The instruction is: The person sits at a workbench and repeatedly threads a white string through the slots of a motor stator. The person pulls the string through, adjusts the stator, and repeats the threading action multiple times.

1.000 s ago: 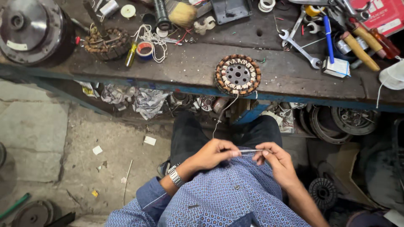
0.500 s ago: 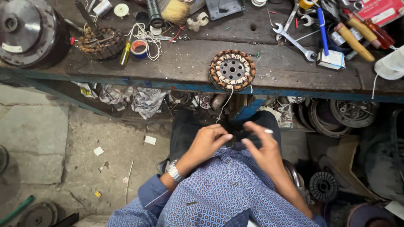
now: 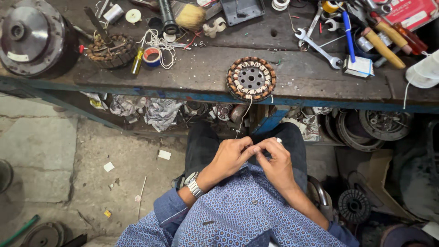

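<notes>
One camera sits on the person's head and looks straight down. It is close to the hands [image 3: 254, 158] and maybe a bit farther from the bench [image 3: 192, 75].

Workbench [image 3: 192, 75], worn dark wood with a blue edge, bearing: round grey motor housing [image 3: 23, 36] at far left; wound coil [image 3: 109, 49] beside it; roll of tape [image 3: 151, 57]; paintbrush [image 3: 188, 16]; open-ended spanner [image 3: 318, 48]; blue pen [image 3: 349, 29]; wooden-handled tools [image 3: 384, 41]. Below the bench: crumpled paper [image 3: 160, 112], metal rings [image 3: 370, 128]. Concrete floor [image 3: 59, 151] with paper scraps.
</notes>
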